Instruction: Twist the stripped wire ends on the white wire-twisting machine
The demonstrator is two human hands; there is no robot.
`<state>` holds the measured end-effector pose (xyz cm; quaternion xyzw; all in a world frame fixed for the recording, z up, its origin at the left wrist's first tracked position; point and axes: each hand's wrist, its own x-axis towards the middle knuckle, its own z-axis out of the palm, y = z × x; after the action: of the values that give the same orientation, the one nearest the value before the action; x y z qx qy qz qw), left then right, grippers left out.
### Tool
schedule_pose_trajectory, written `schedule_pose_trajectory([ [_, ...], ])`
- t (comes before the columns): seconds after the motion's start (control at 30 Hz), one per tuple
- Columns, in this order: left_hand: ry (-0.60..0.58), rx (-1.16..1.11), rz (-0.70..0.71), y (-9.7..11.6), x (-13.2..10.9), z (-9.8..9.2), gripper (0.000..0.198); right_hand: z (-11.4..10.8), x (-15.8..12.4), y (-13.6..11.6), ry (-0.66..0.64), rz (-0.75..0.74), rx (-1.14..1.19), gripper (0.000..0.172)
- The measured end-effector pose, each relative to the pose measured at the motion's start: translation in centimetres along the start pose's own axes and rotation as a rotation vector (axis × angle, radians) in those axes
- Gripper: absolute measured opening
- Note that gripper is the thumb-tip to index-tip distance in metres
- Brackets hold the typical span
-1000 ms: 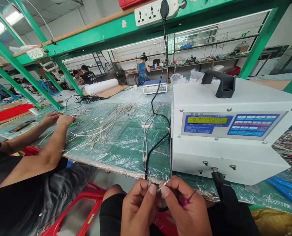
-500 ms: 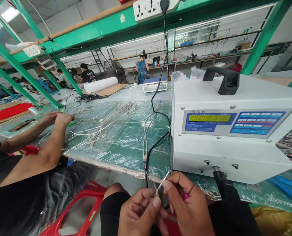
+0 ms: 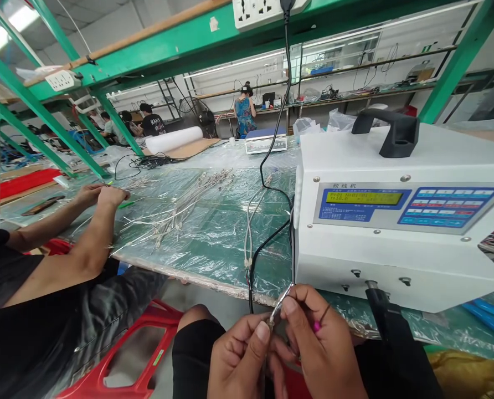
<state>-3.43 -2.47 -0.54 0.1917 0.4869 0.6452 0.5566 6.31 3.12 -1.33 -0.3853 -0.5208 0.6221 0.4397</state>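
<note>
Between my two hands, just off the table's front edge, is a thin cable [image 3: 278, 309] with a shiny silvery end. My left hand [image 3: 247, 352] pinches it lower down between thumb and forefinger. Higher up, the thumb and forefinger of my right hand [image 3: 315, 338] close on the silvery end. A dark band and a small pink item show at my right hand's fingers. A white machine [image 3: 371, 205] with a display, a keypad and a black handle stands beyond my right hand. Below its front sticks out a black rod-like part [image 3: 386, 318].
A pile of grey-white cables [image 3: 184, 208] lies on the plastic-covered table [image 3: 207, 252]. More cables [image 3: 249, 238] and a black power cord [image 3: 267, 238] run beside the machine. At left, a co-worker's hands [image 3: 106, 194] work over the table. A red stool [image 3: 130, 354] stands below.
The whole view has shifted slightly. Both my hands stay on the cable, and my left thumb and fingers have moved a little closer around it.
</note>
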Motion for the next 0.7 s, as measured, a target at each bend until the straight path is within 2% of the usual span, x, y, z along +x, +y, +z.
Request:
schedule_pose_trajectory([
  [0.13, 0.095, 0.021, 0.09, 0.14, -0.01, 0.38, 0.031, -0.08, 0.08, -0.33, -0.092, 0.112, 0.129, 0.036],
  [0.23, 0.12, 0.051, 0.147, -0.05, 0.02, 0.39, 0.03, -0.26, 0.23, -0.17, -0.187, 0.121, 0.132, 0.034],
  [0.4, 0.145, 0.094, 0.176, -0.28, -0.03, 0.2, 0.033, -0.28, 0.34, -0.09, -0.118, 0.005, -0.029, 0.032],
  [0.57, 0.103, 0.043, 0.166, -0.56, -0.04, -0.07, 0.031, 0.09, 0.48, -0.45, -0.054, -0.064, -0.121, 0.029],
  [0.7, 0.043, -0.008, 0.172, -0.68, 0.08, -0.07, 0.028, 0.28, 0.45, -0.74, -0.019, -0.034, -0.139, 0.029],
])
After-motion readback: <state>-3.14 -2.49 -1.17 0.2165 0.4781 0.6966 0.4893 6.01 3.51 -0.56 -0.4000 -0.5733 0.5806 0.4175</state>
